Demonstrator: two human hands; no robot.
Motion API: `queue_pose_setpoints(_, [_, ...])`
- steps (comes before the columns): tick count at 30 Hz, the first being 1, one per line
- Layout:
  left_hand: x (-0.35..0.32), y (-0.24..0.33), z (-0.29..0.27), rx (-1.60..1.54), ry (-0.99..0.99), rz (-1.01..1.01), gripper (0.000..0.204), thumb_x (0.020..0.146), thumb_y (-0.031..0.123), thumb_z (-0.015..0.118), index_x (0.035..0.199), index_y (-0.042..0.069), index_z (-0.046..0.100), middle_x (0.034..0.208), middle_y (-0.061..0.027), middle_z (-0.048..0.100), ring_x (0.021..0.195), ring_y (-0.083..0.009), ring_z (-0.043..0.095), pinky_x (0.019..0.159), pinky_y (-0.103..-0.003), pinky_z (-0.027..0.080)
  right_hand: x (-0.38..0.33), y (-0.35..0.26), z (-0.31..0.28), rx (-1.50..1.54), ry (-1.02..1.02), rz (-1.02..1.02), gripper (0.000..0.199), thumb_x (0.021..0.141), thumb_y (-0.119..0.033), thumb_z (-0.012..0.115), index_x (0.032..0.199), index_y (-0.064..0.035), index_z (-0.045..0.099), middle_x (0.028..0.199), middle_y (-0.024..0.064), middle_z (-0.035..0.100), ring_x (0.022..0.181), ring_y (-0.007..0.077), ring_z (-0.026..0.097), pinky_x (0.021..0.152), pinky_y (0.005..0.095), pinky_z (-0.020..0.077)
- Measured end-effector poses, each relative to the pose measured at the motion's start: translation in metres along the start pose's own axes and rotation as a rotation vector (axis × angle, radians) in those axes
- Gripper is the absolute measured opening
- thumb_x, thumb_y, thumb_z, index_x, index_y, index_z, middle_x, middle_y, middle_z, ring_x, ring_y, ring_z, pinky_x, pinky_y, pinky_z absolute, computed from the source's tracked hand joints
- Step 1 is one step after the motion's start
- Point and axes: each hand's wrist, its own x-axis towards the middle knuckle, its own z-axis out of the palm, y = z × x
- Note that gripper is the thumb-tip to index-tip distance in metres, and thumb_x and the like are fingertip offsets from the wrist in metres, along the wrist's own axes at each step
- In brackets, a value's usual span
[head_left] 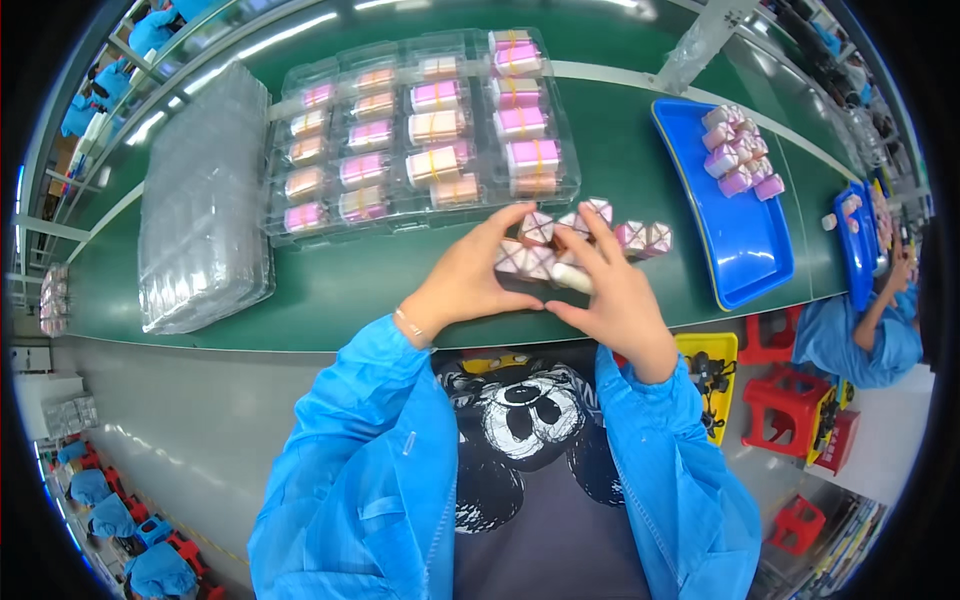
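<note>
On the green table in front of me lies a cluster of small banded bundles (537,228), white and pink with dark crossed bands on their ends. My left hand (472,280) curves round the cluster's left side, thumb and forefinger spread on either side of it. From the right, my right hand (622,300) bends its fingers over the bundles, its thumb near the left thumb. A pale bundle (572,277) shows under the right fingers. Two more bundles (643,238) sit just right of that hand. Fingers partly hide the cluster.
Beyond my hands stands a clear compartment tray (400,224) with rows of pink and cream bundles. Stacked clear trays (205,205) lie left. A blue tray (745,255) at right holds more bundles. Past it, another person's arm (885,290) is at work. Red stools (785,410) stand below.
</note>
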Motion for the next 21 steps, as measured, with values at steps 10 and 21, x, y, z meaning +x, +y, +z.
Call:
queue_pose_setpoints(10, [0.013,-0.015,0.007,-0.023,0.144,0.222,0.064,0.062,0.017,0.086,0.117,0.008,0.055,0.118,-0.0129,0.049,0.112,-0.0305,0.053,0.095,-0.037,0.046,0.013,0.003,0.012,0.083,0.073,-0.038,0.062,0.071,-0.006,0.072,0.129,-0.0153,0.050,0.145,0.0100,0.039,0.093,0.0368,0.064,0.072,0.0420,0.0546])
queue_pose_setpoints(21, [-0.029,0.032,-0.084,0.314,0.566,0.177,0.063,0.056,0.010,0.084,0.112,0.006,0.056,0.111,-0.0101,0.056,0.103,-0.0266,0.056,0.092,-0.038,0.046,0.009,0.008,0.006,0.111,0.064,0.012,0.060,0.075,-0.008,0.072,0.130,-0.0132,0.050,0.146,0.0110,0.037,0.104,0.0350,0.062,0.082,0.0415,0.0539])
